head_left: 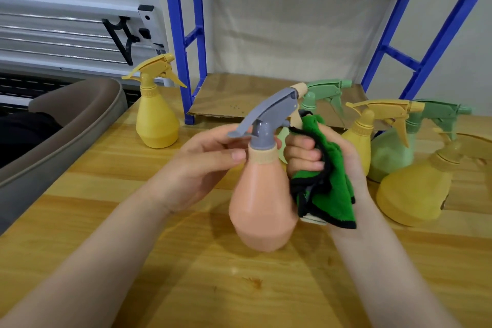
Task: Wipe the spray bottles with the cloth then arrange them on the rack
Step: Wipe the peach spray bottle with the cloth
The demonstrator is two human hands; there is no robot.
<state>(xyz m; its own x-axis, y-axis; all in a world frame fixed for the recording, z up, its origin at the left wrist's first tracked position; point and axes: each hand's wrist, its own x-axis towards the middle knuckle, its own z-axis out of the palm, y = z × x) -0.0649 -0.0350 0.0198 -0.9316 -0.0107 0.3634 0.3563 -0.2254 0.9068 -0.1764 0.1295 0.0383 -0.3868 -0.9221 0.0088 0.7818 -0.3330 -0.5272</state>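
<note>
rack (183, 42): top runs off the frame, so only the blue posts and a bit of the upper shelf show
pale green bottle behind the hands: mostly blocked by the peach bottle (262, 202) and the green cloth (332, 184), just a sliver of body shows
right hand (319, 157): palm buried under the cloth, only fingers and thumb poke out
yellow bottle far right (415, 192): smeared by lens stretch, looks tipped over, maybe
dark mark on its base: too small to make out
grey tub (66, 125): left side cut off by the edge, inside is just dark
forearms: run out of the bottom of the frame
</note>
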